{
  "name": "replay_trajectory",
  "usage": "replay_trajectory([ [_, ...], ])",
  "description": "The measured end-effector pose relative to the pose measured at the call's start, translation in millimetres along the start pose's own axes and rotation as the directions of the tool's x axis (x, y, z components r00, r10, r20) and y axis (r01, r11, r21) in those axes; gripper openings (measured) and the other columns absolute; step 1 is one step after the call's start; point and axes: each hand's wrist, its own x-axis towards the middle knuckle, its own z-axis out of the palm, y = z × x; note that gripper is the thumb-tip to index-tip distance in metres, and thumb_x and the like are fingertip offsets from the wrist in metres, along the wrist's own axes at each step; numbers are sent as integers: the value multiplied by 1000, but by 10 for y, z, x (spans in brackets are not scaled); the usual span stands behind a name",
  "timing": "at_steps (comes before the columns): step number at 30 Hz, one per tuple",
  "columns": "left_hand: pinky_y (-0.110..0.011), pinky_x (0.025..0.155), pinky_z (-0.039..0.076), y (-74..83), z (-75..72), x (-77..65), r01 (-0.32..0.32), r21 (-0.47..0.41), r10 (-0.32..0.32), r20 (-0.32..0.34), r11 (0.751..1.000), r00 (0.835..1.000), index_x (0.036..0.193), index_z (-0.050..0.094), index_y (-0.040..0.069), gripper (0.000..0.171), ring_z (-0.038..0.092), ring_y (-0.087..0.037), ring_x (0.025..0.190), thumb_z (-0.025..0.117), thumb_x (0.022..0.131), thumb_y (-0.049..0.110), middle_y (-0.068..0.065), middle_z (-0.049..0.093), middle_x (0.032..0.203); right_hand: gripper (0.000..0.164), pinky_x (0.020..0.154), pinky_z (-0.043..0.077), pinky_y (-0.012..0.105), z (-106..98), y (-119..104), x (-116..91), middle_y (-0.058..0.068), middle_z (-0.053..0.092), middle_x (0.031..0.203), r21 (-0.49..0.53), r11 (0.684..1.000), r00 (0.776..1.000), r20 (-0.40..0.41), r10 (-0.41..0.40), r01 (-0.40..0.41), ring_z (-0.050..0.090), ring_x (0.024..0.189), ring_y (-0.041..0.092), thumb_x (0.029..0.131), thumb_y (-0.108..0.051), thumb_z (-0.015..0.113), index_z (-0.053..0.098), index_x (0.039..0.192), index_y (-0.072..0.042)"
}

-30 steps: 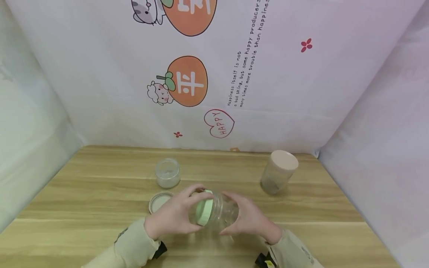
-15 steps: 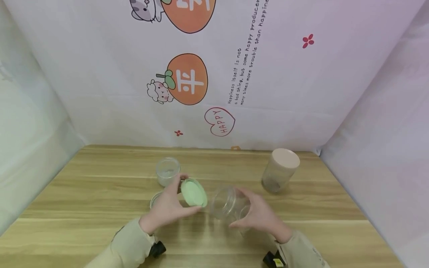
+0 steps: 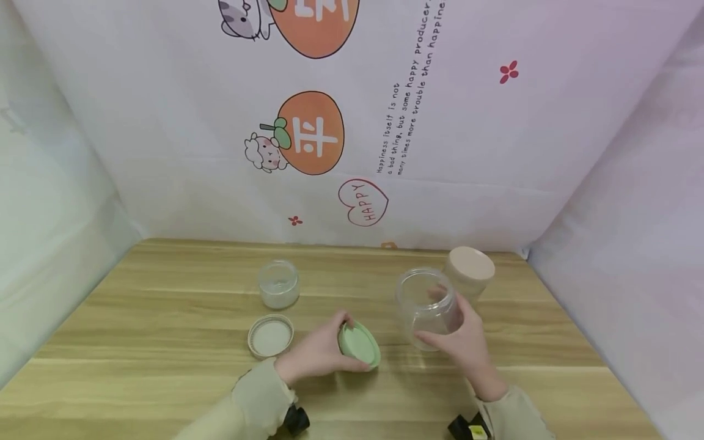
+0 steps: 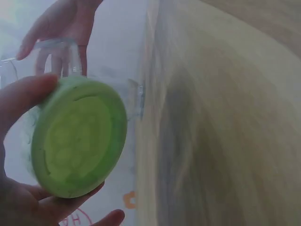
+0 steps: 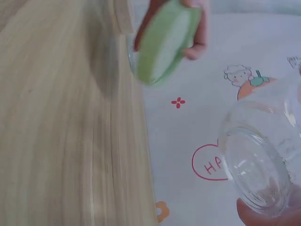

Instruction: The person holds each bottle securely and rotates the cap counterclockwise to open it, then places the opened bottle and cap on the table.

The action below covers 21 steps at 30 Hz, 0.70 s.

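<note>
Between the thumb and fingers of my left hand (image 3: 318,352) is a green lid (image 3: 360,345), tilted on its edge above the table. In the left wrist view the round flat face of the lid (image 4: 77,141) fills the space between thumb and fingers. My right hand (image 3: 466,342) grips a clear wide-mouthed jar (image 3: 411,311) by its right side. The jar's mouth is uncovered and faces up; its base (image 5: 256,169) shows in the right wrist view. A gap separates lid and jar.
Behind the right hand stands another clear jar with a beige lid (image 3: 471,264), partly hidden. A small clear jar (image 3: 278,287) stands uncovered at the back left. In front of it, a loose round lid (image 3: 271,337) lies on the wooden table (image 3: 137,336). White printed cloth (image 3: 220,201) encloses the table.
The green lid has come off the jar in my left hand, then swung back to the right. My right hand has carried the jar right and turned it from lying sideways to mouth up.
</note>
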Motion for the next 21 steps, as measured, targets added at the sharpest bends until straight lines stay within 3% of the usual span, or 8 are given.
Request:
replay_trajectory([
  [5,-30,74,47,6,100,78,-1,18,0,60,1000,998,105,45,11,61,54,-15,86,86,64,29,-2,58,99,83,89,39,6,-72,11,-3,-13,58,116,48,998,998,-30,53,-52,51,107,-2,63,9,80,42,136,1],
  [9,-36,81,48,-19,144,112,8,19,-10,79,1000,997,115,46,9,67,57,-19,94,86,65,27,-5,59,108,84,88,39,5,-74,41,-17,-11,58,117,51,997,997,-50,64,-61,52,108,-2,64,10,79,39,137,3],
  [14,-46,93,45,-73,163,184,8,14,-9,86,1000,996,142,33,7,95,55,-28,111,86,66,25,-13,53,130,85,89,38,5,-56,55,-19,-1,57,121,41,996,995,-52,80,-78,51,109,-2,65,9,79,37,138,2],
  [17,-50,96,44,-83,142,208,15,57,-20,89,998,996,142,34,0,96,54,-33,115,87,64,21,-18,53,130,86,91,37,6,-39,47,-9,6,56,125,43,995,994,-50,97,-95,50,111,0,65,7,79,37,139,0],
  [21,-51,99,42,-87,121,212,28,120,-40,99,992,994,134,42,-7,88,53,-36,117,87,63,19,-20,54,129,86,90,38,7,-28,39,-16,4,56,125,45,992,991,-62,117,-115,51,111,2,64,8,80,38,139,-2],
])
